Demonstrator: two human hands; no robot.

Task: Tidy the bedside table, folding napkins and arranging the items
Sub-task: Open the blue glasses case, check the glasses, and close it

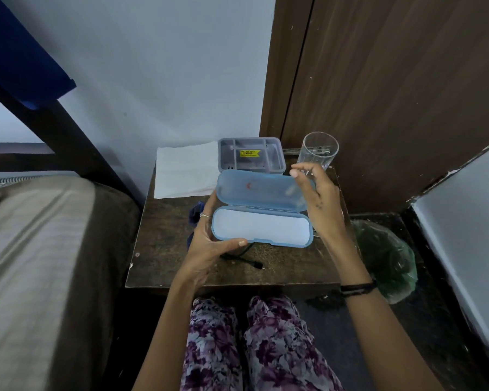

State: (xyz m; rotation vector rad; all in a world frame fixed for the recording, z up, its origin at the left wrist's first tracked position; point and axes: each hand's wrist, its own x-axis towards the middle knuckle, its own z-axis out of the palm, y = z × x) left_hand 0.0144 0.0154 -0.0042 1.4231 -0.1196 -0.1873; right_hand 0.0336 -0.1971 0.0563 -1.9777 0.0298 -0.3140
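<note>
I hold a light blue hinged plastic case (261, 225) above the dark wooden bedside table (167, 249); it is swung open and a white lining fills its lower half. My left hand (209, 244) grips the case's left end, thumb on its front edge. My right hand (319, 198) is at the right end, fingers on the translucent lid. A white napkin (185, 170) lies flat at the table's back left. Behind the case sits a grey compartment tray (250, 155) with a yellow sticker. A clear glass (318, 149) stands at the back right.
A black cable (244, 259) lies on the table under the case, and a dark blue item (195, 214) peeks out by my left hand. A bed (40, 249) is on the left. A green plastic bag (384, 255) sits on the floor at right, beside a wooden door (393, 80).
</note>
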